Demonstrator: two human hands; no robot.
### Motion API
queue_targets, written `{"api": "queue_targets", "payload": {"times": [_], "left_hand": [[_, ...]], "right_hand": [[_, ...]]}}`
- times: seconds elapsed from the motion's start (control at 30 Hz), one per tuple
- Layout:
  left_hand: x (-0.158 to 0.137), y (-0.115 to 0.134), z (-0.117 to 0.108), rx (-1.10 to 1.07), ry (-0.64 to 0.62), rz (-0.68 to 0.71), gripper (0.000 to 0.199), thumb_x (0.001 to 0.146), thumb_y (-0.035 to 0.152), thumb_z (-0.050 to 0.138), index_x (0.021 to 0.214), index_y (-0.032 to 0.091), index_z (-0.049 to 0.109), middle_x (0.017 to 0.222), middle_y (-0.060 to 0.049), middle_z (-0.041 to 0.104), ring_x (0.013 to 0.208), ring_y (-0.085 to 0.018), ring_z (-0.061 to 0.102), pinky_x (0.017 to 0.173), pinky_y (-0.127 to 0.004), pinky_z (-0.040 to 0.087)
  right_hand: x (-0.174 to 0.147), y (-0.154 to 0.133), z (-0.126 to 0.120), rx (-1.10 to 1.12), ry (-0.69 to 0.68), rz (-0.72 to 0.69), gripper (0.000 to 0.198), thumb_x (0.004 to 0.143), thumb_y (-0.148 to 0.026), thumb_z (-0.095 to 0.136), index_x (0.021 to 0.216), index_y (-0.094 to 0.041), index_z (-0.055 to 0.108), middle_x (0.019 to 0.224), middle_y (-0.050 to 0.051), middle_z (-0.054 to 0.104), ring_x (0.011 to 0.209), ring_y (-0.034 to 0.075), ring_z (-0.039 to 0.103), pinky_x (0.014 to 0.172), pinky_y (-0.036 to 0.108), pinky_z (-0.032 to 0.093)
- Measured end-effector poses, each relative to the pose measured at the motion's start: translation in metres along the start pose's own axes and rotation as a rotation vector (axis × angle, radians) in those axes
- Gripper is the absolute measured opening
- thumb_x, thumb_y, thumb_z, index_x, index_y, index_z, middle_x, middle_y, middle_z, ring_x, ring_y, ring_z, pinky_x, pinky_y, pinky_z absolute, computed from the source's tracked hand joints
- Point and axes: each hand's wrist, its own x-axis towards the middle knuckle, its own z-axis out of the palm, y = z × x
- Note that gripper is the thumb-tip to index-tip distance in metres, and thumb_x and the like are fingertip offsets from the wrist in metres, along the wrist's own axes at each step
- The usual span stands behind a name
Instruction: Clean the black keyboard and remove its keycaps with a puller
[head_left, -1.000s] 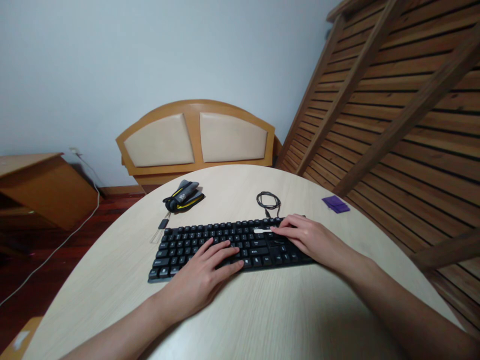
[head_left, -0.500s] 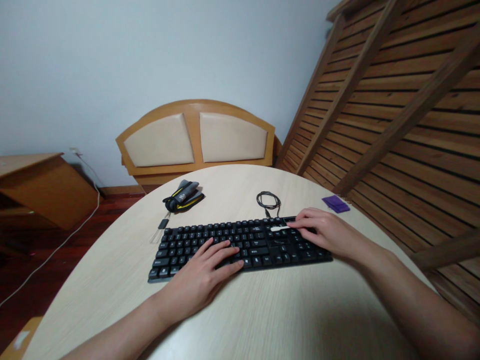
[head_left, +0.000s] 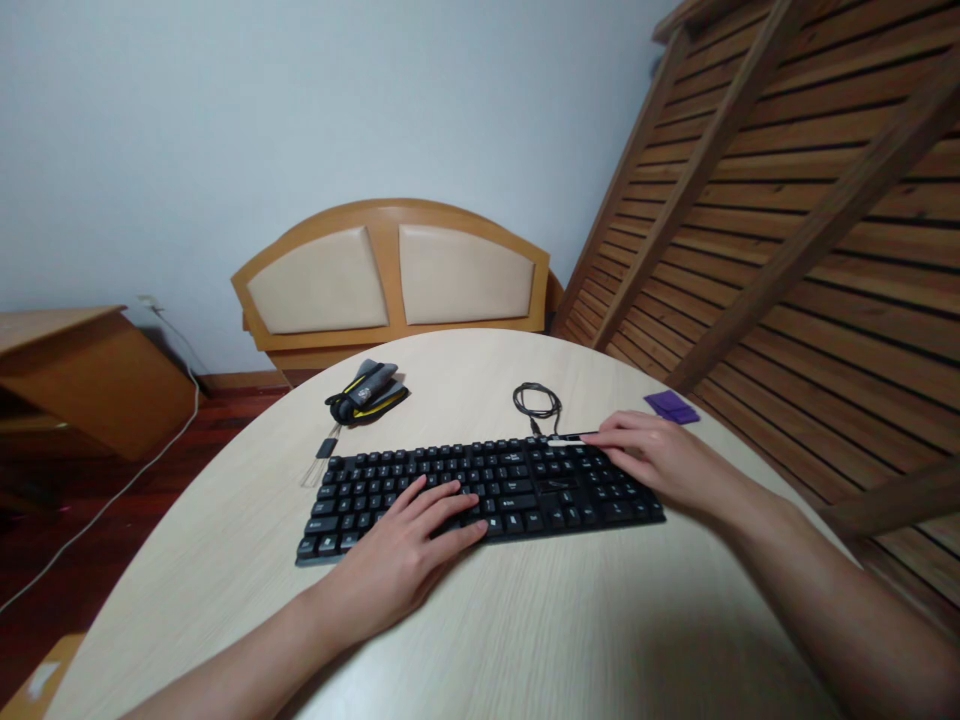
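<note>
A black computer keyboard (head_left: 450, 470) lies across the table. My left hand (head_left: 409, 545) rests flat on its middle keys and the front edge, fingers spread. In my right hand (head_left: 652, 455), thumb and fingers pinch a thin white swab (head_left: 567, 441) with a wider end. That end is at the keyboard's back edge, above the number pad side; I cannot tell whether it touches. The fine make of its tip is too small to see.
The keyboard's coiled black cable (head_left: 537, 402) lies behind it. At the back left are a bundled grey-and-yellow cloth (head_left: 375, 385) and a wire keycap puller (head_left: 325, 450). Purple pieces (head_left: 671, 406) lie near the right edge of the round table (head_left: 480, 350). A slatted wooden panel (head_left: 787, 250) leans at right.
My right hand has moved slightly away from me with the swab, from over the keys to the keyboard's back edge. My left hand has stayed in place.
</note>
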Motion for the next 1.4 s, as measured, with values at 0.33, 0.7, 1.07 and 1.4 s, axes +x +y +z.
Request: {"api": "queue_targets", "payload": {"times": [0.33,0.7,1.07,1.4], "left_hand": [[0.000,0.000,-0.001,-0.023,0.017,-0.011,0.050,0.101,0.013,0.051,0.147,0.033,0.049,0.153,-0.006,0.051,0.145,-0.029,0.042,0.116,-0.065,0.035],[0.001,0.004,-0.010,-0.068,0.094,-0.075,0.043,0.101,0.024,0.055,0.143,0.030,0.055,0.152,-0.008,0.052,0.141,-0.029,0.047,0.116,-0.061,0.039],[-0.025,-0.032,-0.015,0.183,0.131,-0.741,0.057,0.101,0.053,0.041,0.143,0.018,0.055,0.157,-0.015,0.043,0.140,-0.040,0.045,0.107,-0.062,0.046],[-0.026,-0.031,-0.024,0.183,0.081,-0.814,0.062,0.101,0.056,0.036,0.142,0.015,0.056,0.144,-0.016,0.057,0.126,-0.036,0.058,0.102,-0.054,0.052]], "right_hand": [[0.001,-0.008,-0.005,0.030,-0.011,-0.032,0.028,0.093,-0.019,0.054,0.105,-0.026,0.079,0.093,0.005,0.072,0.081,0.019,0.068,0.073,0.030,0.053],[0.004,-0.010,0.005,0.042,-0.026,-0.084,0.031,0.094,-0.015,0.051,0.108,-0.025,0.078,0.098,0.007,0.071,0.089,0.020,0.068,0.080,0.032,0.054],[-0.004,0.004,-0.008,0.042,-0.040,-0.002,0.028,0.094,-0.019,0.054,0.104,-0.025,0.079,0.094,0.006,0.072,0.081,0.019,0.068,0.072,0.031,0.053],[0.001,-0.009,-0.002,0.034,-0.022,-0.043,0.030,0.096,-0.018,0.051,0.107,-0.027,0.077,0.096,0.005,0.072,0.085,0.019,0.069,0.077,0.031,0.053]]}}
